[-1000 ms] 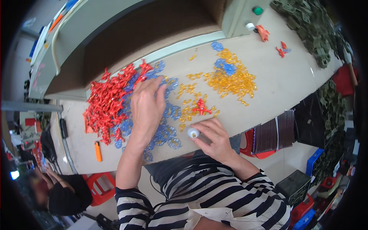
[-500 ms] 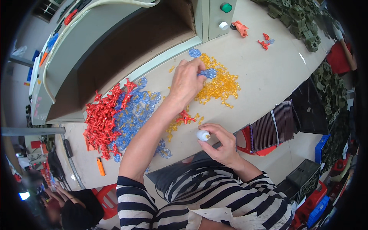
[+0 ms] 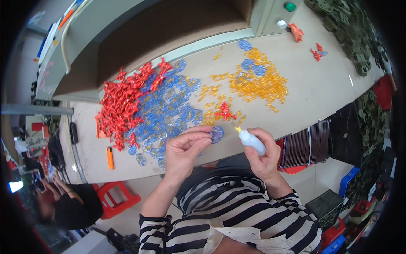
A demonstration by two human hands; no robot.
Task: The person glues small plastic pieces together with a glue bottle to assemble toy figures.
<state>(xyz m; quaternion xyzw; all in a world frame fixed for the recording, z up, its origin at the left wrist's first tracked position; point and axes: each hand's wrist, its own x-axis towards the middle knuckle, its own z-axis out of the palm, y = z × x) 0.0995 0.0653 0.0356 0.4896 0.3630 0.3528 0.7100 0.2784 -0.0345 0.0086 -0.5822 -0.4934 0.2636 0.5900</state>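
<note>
Between the thumb and fingers of my left hand is a clear blue round plastic piece, held upright over the near edge of the table. My right hand is wrapped round a small white squeeze bottle with a yellow tip, tilted toward the blue piece but apart from it. Just beyond lies a single red plastic figure piece among loose yellow bits. A heap of small clear yellow pieces spreads farther back, with a few blue pieces on top.
Left of my hands lie a pile of blue pieces and a pile of red pieces. An orange lighter is near the left edge. A grey cabinet stands behind. Stacked dark trays rest on a red stool at right. A co-worker sits at lower left.
My left hand has come back from the yellow heap with a blue piece. The bottle in my right hand has tipped toward it. The view has shifted.
</note>
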